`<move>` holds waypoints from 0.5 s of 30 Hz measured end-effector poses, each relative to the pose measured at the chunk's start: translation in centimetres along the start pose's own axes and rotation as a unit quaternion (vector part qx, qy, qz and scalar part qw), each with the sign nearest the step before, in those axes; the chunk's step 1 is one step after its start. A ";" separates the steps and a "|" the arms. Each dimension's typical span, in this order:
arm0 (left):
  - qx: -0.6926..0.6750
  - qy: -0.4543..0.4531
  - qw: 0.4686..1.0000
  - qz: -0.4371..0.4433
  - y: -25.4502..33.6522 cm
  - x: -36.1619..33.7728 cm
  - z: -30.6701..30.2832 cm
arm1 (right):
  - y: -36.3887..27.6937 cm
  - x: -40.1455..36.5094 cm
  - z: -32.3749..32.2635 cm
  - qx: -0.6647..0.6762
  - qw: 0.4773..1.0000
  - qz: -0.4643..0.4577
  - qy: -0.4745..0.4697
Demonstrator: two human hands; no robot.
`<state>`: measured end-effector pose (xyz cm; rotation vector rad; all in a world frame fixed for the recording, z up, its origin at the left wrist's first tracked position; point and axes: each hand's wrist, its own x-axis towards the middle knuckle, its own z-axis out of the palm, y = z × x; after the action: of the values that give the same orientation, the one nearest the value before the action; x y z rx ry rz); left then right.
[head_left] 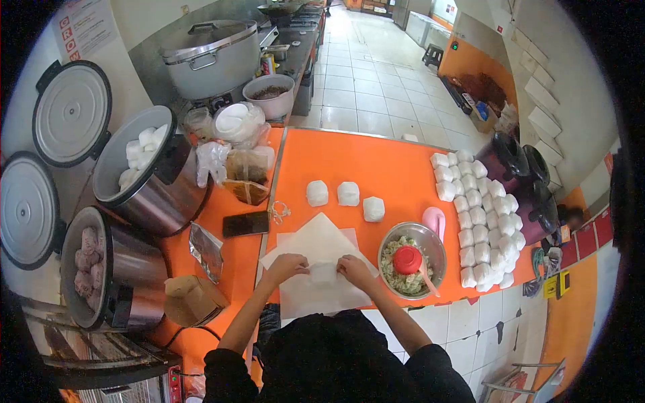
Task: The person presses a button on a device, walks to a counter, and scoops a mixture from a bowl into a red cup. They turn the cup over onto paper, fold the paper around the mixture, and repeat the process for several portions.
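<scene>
On the orange table lie sheets of white paper (319, 236), with a small white bundle (323, 271) on them near the front edge. My left hand (289, 267) is at the bundle's left side, its fingers closed on the paper. At the right side my right hand (353, 270) pinches the paper too. Three wrapped white packets (349, 193) stand beyond the sheets. To the right, a steel bowl (437, 250) holds a pale green-flecked rice-like mix, with a red cup (407, 260) and a pink spoon (427, 277) in it.
Several wrapped packets (479, 216) fill the table's right side, by dark lidded containers (500, 156). At left are a phone (245, 224), foil (206, 252), a cardboard box (193, 300) and two open steel pots (149, 195). A large lidded pot (213, 67) stands behind.
</scene>
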<state>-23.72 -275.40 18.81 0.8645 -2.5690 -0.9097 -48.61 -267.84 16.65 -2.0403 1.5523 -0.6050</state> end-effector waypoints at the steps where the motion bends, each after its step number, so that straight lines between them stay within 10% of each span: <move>1: 0.015 0.011 1.000 -0.001 0.2 -0.6 0.4 | -0.2 -0.9 0.7 0.003 0.999 -0.015 0.044; 15: 0.031 0.093 0.993 0.068 4.4 -5.0 1.1 | -4.2 -7.1 0.9 0.016 0.995 -0.059 0.072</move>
<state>-22.25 -268.98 20.52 0.7423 -2.4703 -0.6805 -46.68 -259.92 18.23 -2.1159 1.4973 -0.8349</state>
